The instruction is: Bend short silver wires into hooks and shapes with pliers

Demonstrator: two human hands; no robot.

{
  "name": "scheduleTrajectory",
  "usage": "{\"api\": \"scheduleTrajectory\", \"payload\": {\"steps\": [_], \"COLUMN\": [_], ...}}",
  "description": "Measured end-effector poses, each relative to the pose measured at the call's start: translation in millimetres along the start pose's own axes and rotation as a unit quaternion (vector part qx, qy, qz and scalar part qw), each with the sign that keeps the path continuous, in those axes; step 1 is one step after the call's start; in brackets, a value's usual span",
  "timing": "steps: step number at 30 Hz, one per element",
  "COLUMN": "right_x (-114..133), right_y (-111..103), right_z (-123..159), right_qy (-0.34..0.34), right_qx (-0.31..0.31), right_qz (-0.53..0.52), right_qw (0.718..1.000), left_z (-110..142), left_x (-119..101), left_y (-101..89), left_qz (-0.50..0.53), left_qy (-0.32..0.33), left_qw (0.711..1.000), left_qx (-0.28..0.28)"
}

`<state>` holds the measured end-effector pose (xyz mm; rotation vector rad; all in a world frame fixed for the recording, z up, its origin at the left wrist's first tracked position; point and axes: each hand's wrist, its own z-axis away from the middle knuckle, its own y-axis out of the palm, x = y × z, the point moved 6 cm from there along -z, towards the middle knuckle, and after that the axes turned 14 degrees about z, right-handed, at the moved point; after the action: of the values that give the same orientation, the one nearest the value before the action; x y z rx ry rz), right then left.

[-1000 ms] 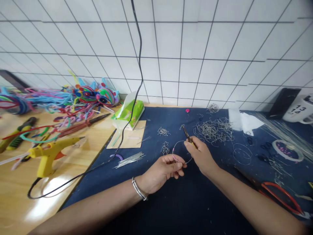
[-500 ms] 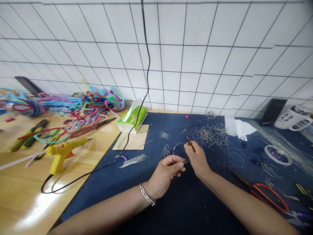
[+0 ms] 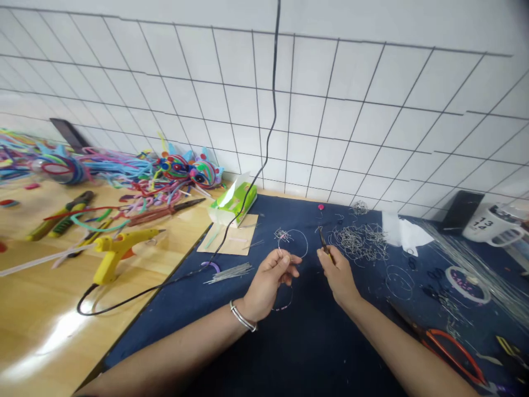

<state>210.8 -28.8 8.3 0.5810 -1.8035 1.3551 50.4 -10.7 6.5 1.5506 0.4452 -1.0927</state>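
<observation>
My left hand pinches a thin wire loop between thumb and fingers. One ring of it rises above the fingertips, and a lower curve with small pinkish beads hangs under the hand. My right hand is closed around small dark-jawed pliers, whose tip points away from me. A tiny bit of wire seems to be at that tip, too small to be sure. Beyond the left hand lies a small heap of short wire pieces. A larger tangle of wire bits lies just past my right hand.
Scissors with orange handles lie near my right forearm. Straight wires, a green tissue pack and a yellow glue gun are on the left. A black cable hangs across the view. A white mug stands far right.
My left hand has drawn left, away from the pliers, and the wire loop has come with it. My right hand still grips the pliers. The view has tilted and shifted slightly.
</observation>
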Motion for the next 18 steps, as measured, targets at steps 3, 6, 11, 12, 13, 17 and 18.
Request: {"api": "scheduleTrajectory", "payload": {"steps": [3,6,11,12,13,17,18], "right_x": [8,14,21,21,22,19,18], "right_y": [-8,-16,-23,-23,-23,-18,-16], "right_z": [-3,-7,-13,-13,-14,-13,-12], "right_qy": [-0.037,-0.085,-0.183,-0.192,-0.195,-0.152,-0.138], "right_qx": [-0.006,-0.010,-0.024,-0.023,-0.018,0.038,0.055], "right_qz": [0.059,0.130,0.216,0.221,0.222,0.191,0.179], "right_qw": [0.998,0.988,0.959,0.956,0.955,0.969,0.973], "left_z": [-6,-9,-8,-8,-8,-10,-11], "left_x": [-7,-6,-3,-2,-1,2,1], "left_y": [-4.4,-6.7,-5.0,-4.3,-4.3,-9.5,-10.9], "left_qz": [-0.066,-0.121,-0.145,-0.153,-0.164,-0.246,-0.277], "left_qy": [-0.011,-0.053,-0.086,-0.089,-0.091,-0.081,-0.072], "left_qw": [0.997,0.988,0.976,0.973,0.969,0.954,0.947], "left_qx": [0.033,0.078,0.139,0.151,0.158,0.151,0.148]}}
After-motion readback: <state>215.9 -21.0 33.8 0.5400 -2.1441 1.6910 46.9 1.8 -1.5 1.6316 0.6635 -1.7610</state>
